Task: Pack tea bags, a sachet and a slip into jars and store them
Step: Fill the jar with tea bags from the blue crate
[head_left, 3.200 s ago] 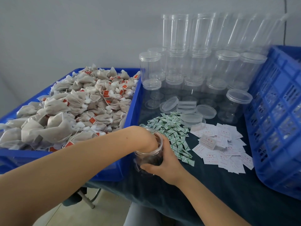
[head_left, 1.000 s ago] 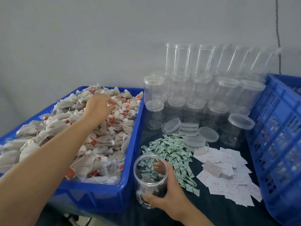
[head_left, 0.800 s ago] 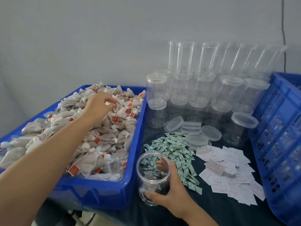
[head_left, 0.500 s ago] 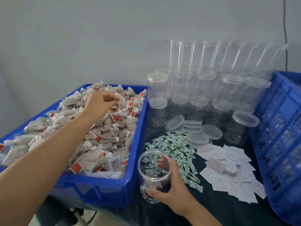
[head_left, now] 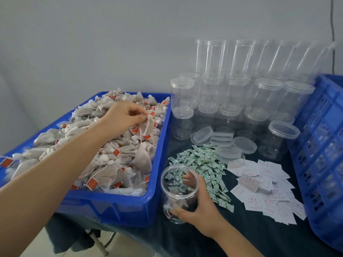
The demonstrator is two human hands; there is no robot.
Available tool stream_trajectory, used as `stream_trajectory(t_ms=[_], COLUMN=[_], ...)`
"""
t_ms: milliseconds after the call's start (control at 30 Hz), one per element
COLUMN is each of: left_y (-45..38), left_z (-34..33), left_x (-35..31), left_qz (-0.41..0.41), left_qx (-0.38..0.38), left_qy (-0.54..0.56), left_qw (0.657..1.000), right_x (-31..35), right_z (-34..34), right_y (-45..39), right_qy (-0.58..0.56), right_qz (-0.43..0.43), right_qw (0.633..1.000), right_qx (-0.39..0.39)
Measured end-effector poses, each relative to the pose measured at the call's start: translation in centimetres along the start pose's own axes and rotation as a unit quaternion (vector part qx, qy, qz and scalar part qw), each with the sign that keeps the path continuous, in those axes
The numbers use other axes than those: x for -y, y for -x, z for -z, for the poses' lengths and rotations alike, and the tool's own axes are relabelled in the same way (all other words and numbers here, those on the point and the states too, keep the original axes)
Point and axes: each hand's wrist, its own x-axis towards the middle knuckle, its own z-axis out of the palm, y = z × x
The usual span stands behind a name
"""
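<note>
Over the blue plastic bin [head_left: 130, 210] heaped with tea bags, our left hand [head_left: 122, 117] pinched one beige mesh tea bag [head_left: 148, 127] by its top; our right hand [head_left: 200, 206] gripped the open clear plastic jar [head_left: 179, 190], upright beside the green sachets [head_left: 204, 164] and white paper slips [head_left: 265, 190].

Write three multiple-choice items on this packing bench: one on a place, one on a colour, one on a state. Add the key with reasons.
1. Where does the green sachet pile lie?
A. in the tea bag bin
B. on the dark cloth, between the open jar and the white slips
C. inside the crate

2. What colour is the tea bag bin?
A. red
B. white
C. blue

3. The jar that the right hand grips is:
A. open
B. capped
C. lying flat

Key: 1 B, sachets lie beside the white slips; 2 C, its walls are blue; 3 A, its mouth is bare, while the left hand pinches a tea bag.
</note>
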Motion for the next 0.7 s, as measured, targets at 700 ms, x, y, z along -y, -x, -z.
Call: stream_trajectory(t_ms=[700], left_y=[1.3], left_z=[-0.3], left_x=[-4.3], left_qz=[0.144], left_qx=[0.050], left_qy=[0.256], left_qw=[0.955], right_x=[-0.3], right_z=[0.1], right_y=[0.2], right_qy=[-0.020], right_qz=[-0.001], right_qw=[1.000], right_qx=[0.004])
